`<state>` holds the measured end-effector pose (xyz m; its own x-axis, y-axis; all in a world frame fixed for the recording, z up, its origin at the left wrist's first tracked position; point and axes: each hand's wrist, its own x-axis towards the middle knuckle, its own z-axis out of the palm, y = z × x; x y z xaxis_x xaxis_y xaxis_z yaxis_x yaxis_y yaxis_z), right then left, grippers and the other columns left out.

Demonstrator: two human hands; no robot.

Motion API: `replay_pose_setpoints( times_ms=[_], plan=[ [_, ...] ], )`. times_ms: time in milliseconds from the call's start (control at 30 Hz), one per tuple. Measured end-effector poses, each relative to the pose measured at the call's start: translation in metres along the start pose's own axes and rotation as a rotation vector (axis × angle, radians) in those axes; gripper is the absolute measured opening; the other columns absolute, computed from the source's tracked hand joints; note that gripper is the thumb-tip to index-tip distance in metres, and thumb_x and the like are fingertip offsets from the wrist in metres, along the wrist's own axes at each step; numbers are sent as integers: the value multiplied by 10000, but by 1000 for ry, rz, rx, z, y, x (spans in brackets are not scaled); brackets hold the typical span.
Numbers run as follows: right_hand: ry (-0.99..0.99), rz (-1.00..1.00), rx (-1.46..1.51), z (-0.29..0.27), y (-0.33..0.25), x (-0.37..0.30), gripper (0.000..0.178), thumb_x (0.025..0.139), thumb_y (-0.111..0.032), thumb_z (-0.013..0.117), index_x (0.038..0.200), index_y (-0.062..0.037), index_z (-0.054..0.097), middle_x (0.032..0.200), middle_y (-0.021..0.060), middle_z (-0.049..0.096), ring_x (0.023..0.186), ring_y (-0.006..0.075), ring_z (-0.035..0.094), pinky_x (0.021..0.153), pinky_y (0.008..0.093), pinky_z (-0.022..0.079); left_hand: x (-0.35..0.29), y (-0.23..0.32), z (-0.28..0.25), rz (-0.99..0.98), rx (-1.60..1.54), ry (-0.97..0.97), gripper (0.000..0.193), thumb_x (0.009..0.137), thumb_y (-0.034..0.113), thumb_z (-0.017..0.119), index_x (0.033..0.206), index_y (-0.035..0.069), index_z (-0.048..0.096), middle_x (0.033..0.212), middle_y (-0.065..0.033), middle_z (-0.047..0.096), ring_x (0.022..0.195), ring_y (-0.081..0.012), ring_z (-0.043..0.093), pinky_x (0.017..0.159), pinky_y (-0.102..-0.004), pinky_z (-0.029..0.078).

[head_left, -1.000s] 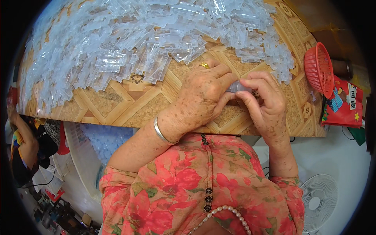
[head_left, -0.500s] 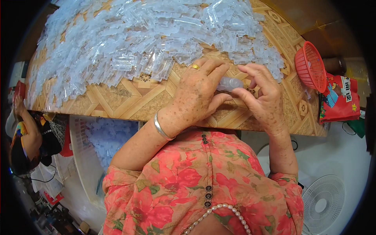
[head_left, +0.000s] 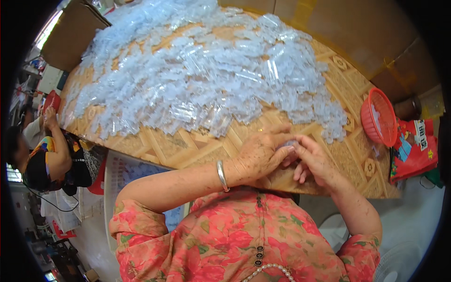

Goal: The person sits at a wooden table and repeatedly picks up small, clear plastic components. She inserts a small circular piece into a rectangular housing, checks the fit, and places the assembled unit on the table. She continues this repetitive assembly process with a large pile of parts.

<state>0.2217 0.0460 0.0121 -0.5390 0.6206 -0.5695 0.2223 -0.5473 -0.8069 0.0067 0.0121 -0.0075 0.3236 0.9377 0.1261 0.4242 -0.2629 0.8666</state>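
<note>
My left hand [head_left: 266, 154] and my right hand [head_left: 314, 160] meet over the near edge of the table. Between their fingers is a small translucent plastic piece [head_left: 290, 143], mostly covered, so its exact kind cannot be made out. Both hands are closed around it, fingertips pressed together. Beyond them spreads a wide pile of clear, flat plastic pieces [head_left: 188, 89], lying loose and overlapping on the wood-patterned table [head_left: 183, 155].
On the right stands a red plastic basket [head_left: 366, 123] with a few pale pieces inside, beside a red printed bag [head_left: 416, 160]. Cardboard [head_left: 347, 33] walls the far right. Below the table's left is a white crate [head_left: 111, 188]. Another person [head_left: 44, 160] works at far left.
The view has tilted up, showing more of the far table and cardboard. My hands have closed together over the translucent piece, which lay more exposed between them before.
</note>
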Motion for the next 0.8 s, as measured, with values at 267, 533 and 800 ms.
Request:
replay_pose_setpoints(
  times_ms=[267, 533, 800],
  plan=[
    [-38, 77, 140, -2, -3, 4, 512, 1062, -365, 592, 1446, -66, 432, 1115, 201, 714, 729, 221, 764, 512, 269, 619, 4, -7, 3, -61, -130, -40, 361, 1026, 230, 589, 1320, 39, 678, 1442, -241, 565, 1326, -400, 555, 1116, -458, 445],
    [-104, 194, 169, -4, -13, 12, 453, 1066, -301, 582, 1416, -65, 416, 1210, 218, 688, 930, 334, 773, 593, 364, 668, 4, -23, 10, -171, -280, -179, 416, 1039, 189, 558, 1440, 84, 601, 1518, -171, 505, 1435, -342, 439, 1203, -447, 358],
    [-129, 220, 144, -3, -19, 17, 446, 1061, -259, 576, 1418, -51, 408, 1235, 223, 675, 1020, 362, 751, 648, 417, 686, 3, -17, 7, -178, -308, -182, 432, 1022, 133, 573, 1449, 67, 586, 1530, -172, 507, 1468, -346, 406, 1224, -453, 317]
  ],
)
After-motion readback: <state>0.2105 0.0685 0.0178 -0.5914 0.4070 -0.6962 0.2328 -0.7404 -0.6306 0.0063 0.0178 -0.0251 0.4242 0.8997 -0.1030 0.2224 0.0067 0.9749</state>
